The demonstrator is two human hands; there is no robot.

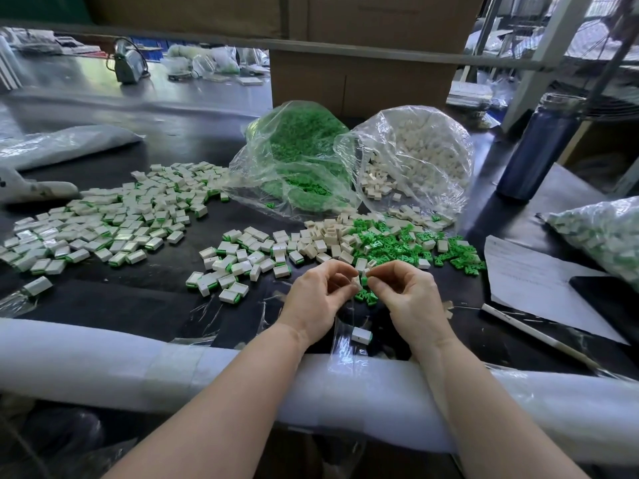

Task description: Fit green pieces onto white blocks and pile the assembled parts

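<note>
My left hand (320, 299) pinches a small white block (356, 282) at its fingertips. My right hand (406, 295) pinches a green piece (364, 281) right against that block. Loose white blocks (332, 242) and loose green pieces (411, 245) lie mixed just beyond my hands. A small heap of assembled parts (238, 262) sits to the left of my hands, and a large spread of assembled parts (114, 216) covers the far left. One assembled part (361, 335) lies between my wrists.
A clear bag of green pieces (301, 160) and a clear bag of white blocks (415, 157) stand behind the loose parts. A dark bottle (539, 146), a paper sheet (532, 281), a pen (539, 335) and a filled bag (605, 236) are at right. White foam padding (173, 371) lines the near edge.
</note>
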